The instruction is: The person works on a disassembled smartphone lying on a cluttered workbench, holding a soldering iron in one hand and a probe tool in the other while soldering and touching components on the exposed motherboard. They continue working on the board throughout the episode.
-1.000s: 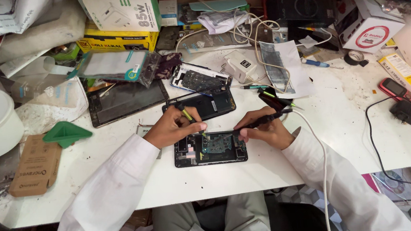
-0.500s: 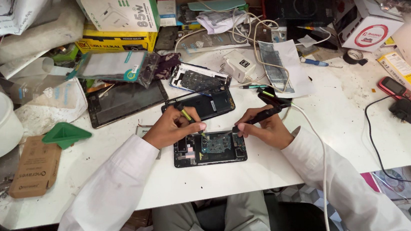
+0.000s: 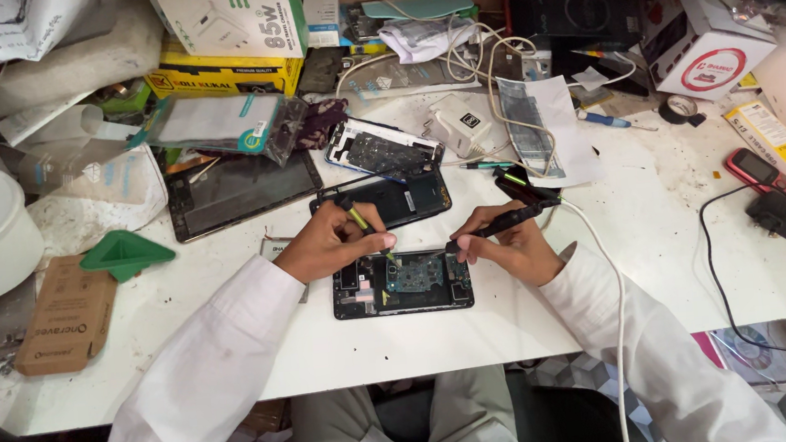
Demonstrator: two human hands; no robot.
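Work surface: one white table (image 3: 665, 252), matte, stained and scuffed, with a tiled floor showing below its near edge. The far side is crowded with cardboard boxes, cables and plastic packets.

Count at the fingers: one opened phone (image 3: 402, 284), flat and rectangular, back cover off, its circuit board exposed. It lies directly under and between both sets of fingertips. Just beyond the fingers sit two more dismantled phones: a dark one (image 3: 400, 198) and a white-framed one (image 3: 383, 149). One dark tablet (image 3: 241, 191) lies farther off, beyond the left hand's knuckles. One green plastic triangular piece (image 3: 125, 253) and one flat brown cardboard box (image 3: 66, 315) lie well to the left of that hand.

Left hand (image 3: 330, 244): fingers pinched narrow on thin tweezers with a yellow-green grip (image 3: 359, 219), tip down on the board.

Right hand (image 3: 508, 245): fingers wrapped around a black, pen-shaped soldering iron (image 3: 501, 224), tip at the board's upper edge; its white cable (image 3: 619, 314) trails back past the wrist.
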